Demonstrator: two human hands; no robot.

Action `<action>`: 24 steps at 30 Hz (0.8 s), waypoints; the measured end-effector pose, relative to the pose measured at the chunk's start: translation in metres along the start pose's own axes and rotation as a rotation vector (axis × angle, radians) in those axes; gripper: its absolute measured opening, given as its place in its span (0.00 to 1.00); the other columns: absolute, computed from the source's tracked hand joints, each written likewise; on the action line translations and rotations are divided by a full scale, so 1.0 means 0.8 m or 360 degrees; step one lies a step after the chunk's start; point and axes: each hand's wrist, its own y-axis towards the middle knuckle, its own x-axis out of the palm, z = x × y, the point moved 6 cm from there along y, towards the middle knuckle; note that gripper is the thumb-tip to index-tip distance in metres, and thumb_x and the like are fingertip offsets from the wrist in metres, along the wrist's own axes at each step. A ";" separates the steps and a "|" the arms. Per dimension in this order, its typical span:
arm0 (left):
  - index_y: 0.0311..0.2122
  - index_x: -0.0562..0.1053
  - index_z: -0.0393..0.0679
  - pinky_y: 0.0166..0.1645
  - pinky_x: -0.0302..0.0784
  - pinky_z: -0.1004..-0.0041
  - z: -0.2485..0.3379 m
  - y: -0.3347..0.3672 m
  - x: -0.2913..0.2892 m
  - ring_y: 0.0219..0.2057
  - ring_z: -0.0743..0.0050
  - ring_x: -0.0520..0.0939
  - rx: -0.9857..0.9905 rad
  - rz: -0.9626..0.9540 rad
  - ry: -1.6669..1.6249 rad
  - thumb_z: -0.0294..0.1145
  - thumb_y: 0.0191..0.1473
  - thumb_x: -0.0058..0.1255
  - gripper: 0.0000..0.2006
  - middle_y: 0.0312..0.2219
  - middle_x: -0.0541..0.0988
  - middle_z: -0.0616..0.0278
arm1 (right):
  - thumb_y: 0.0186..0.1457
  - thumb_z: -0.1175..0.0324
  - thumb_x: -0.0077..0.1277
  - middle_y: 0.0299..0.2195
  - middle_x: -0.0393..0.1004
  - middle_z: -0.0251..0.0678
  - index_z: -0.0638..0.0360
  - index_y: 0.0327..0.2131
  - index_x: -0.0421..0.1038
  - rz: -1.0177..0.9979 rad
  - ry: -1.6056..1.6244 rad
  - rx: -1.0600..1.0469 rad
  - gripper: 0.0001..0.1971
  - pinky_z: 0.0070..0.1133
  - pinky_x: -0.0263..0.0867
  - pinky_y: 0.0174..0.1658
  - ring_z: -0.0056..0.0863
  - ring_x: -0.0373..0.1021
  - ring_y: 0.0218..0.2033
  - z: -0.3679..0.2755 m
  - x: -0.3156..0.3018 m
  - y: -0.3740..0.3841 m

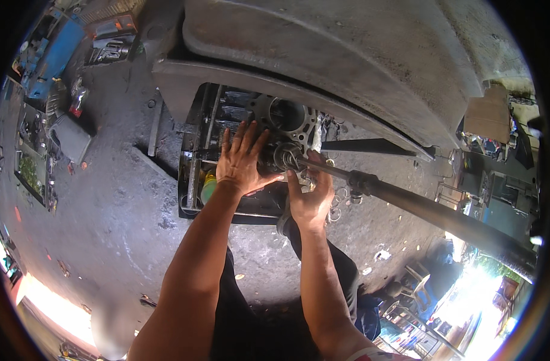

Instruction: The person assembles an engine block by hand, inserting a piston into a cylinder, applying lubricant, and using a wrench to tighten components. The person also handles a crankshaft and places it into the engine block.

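Note:
My left hand [240, 163] lies flat with its fingers spread over the dark, greasy top of an engine block [226, 96], left of a round metal part [285, 155]. My right hand [311, 194] is curled around the thin end of a long metal rod [332, 169], its thumb and fingertips close to the round part. From there the rod runs through a thicker collar [362, 182] into a dark shaft going off to the lower right. Beyond the hands is an open cylinder bore [287, 114] with a holed metal face around it. My fingers partly hide the round part's lower edge.
A large grey metal body [323, 54] overhangs the block's far side. Loose metal rings [336, 207] lie on the floor right of my right hand. A grey jug-like container [70, 137] and a tray of tools [111, 49] stand at the left. A green and yellow item [208, 186] sits beside my left wrist.

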 end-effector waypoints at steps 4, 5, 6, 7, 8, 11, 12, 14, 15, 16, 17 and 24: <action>0.71 0.51 0.54 0.73 0.39 0.47 0.002 0.001 0.000 0.71 0.52 0.49 -0.0011 0.0022 0.0008 0.75 0.36 0.58 0.60 0.69 0.51 0.54 | 0.51 0.79 0.59 0.50 0.75 0.48 0.65 0.55 0.68 -0.0053 -0.0190 -0.0070 0.26 0.33 0.70 0.51 0.44 0.74 0.50 -0.002 0.005 0.004; 0.71 0.50 0.54 0.73 0.39 0.47 0.002 0.001 0.000 0.71 0.52 0.49 -0.0002 0.0038 0.0016 0.75 0.36 0.59 0.60 0.69 0.52 0.54 | 0.51 0.79 0.59 0.49 0.75 0.49 0.65 0.55 0.68 -0.0107 -0.0247 -0.0081 0.25 0.34 0.70 0.52 0.45 0.73 0.51 -0.002 0.009 0.004; 0.71 0.50 0.53 0.73 0.40 0.47 0.002 0.001 0.002 0.71 0.52 0.50 -0.0002 0.0027 0.0022 0.74 0.36 0.59 0.60 0.69 0.52 0.54 | 0.51 0.80 0.59 0.47 0.76 0.50 0.65 0.53 0.68 -0.0094 -0.0292 -0.0090 0.24 0.36 0.69 0.52 0.49 0.73 0.49 -0.002 0.012 0.006; 0.71 0.50 0.53 0.73 0.40 0.47 0.001 0.001 0.004 0.71 0.52 0.50 -0.0008 0.0004 0.0028 0.73 0.37 0.60 0.60 0.69 0.52 0.54 | 0.51 0.79 0.59 0.47 0.76 0.50 0.65 0.52 0.69 -0.0042 -0.0306 -0.0150 0.23 0.36 0.69 0.51 0.49 0.73 0.48 -0.005 0.012 0.007; 0.71 0.51 0.54 0.73 0.39 0.46 0.001 0.001 0.004 0.70 0.53 0.50 0.0005 0.0027 0.0045 0.75 0.36 0.58 0.60 0.69 0.52 0.55 | 0.51 0.78 0.60 0.46 0.76 0.49 0.65 0.50 0.69 -0.0019 -0.0328 -0.0185 0.21 0.37 0.68 0.51 0.49 0.73 0.48 -0.007 0.014 0.009; 0.70 0.53 0.58 0.72 0.39 0.44 -0.001 0.000 0.008 0.70 0.55 0.50 0.0029 0.0060 0.0097 0.79 0.36 0.55 0.58 0.68 0.52 0.57 | 0.51 0.75 0.63 0.44 0.76 0.47 0.64 0.47 0.70 0.0007 -0.0357 -0.0119 0.19 0.39 0.66 0.50 0.48 0.72 0.47 -0.005 0.019 0.015; 0.70 0.54 0.59 0.72 0.40 0.44 0.000 -0.001 0.009 0.70 0.55 0.50 0.0051 0.0084 0.0120 0.78 0.36 0.55 0.57 0.68 0.52 0.58 | 0.50 0.74 0.63 0.44 0.76 0.47 0.64 0.47 0.70 -0.0022 -0.0386 -0.0044 0.20 0.39 0.66 0.51 0.48 0.72 0.47 -0.002 0.020 0.017; 0.69 0.55 0.61 0.72 0.41 0.44 0.000 -0.001 0.011 0.70 0.55 0.51 0.0085 0.0133 0.0135 0.78 0.37 0.55 0.56 0.68 0.52 0.58 | 0.48 0.72 0.65 0.43 0.76 0.46 0.63 0.44 0.70 -0.0087 -0.0462 0.0036 0.20 0.38 0.65 0.51 0.47 0.71 0.46 0.001 0.022 0.020; 0.69 0.56 0.62 0.72 0.42 0.44 -0.001 -0.002 0.012 0.70 0.55 0.51 0.0093 0.0156 0.0135 0.78 0.37 0.55 0.55 0.68 0.52 0.58 | 0.48 0.71 0.66 0.42 0.76 0.45 0.62 0.43 0.70 -0.0077 -0.0369 0.0031 0.20 0.39 0.65 0.49 0.47 0.71 0.45 -0.001 0.021 0.022; 0.68 0.56 0.63 0.71 0.43 0.44 -0.001 -0.002 0.012 0.70 0.55 0.51 0.0099 0.0177 0.0138 0.78 0.37 0.55 0.54 0.67 0.53 0.58 | 0.47 0.69 0.67 0.41 0.76 0.44 0.62 0.42 0.70 -0.0060 -0.0276 -0.0014 0.20 0.39 0.66 0.48 0.47 0.71 0.43 -0.004 0.019 0.023; 0.68 0.57 0.61 0.71 0.44 0.44 -0.002 -0.002 0.012 0.69 0.55 0.52 0.0105 0.0193 0.0126 0.78 0.37 0.56 0.54 0.67 0.53 0.58 | 0.47 0.67 0.67 0.41 0.76 0.43 0.62 0.41 0.70 -0.0037 -0.0171 -0.0093 0.20 0.39 0.66 0.46 0.47 0.71 0.41 -0.009 0.017 0.024; 0.68 0.56 0.51 0.71 0.46 0.44 -0.001 -0.003 0.010 0.69 0.55 0.53 0.0099 0.0215 0.0093 0.77 0.37 0.55 0.57 0.67 0.53 0.57 | 0.45 0.71 0.67 0.37 0.76 0.44 0.61 0.43 0.70 -0.0045 -0.0235 0.0020 0.22 0.39 0.68 0.44 0.48 0.72 0.40 -0.005 0.017 0.026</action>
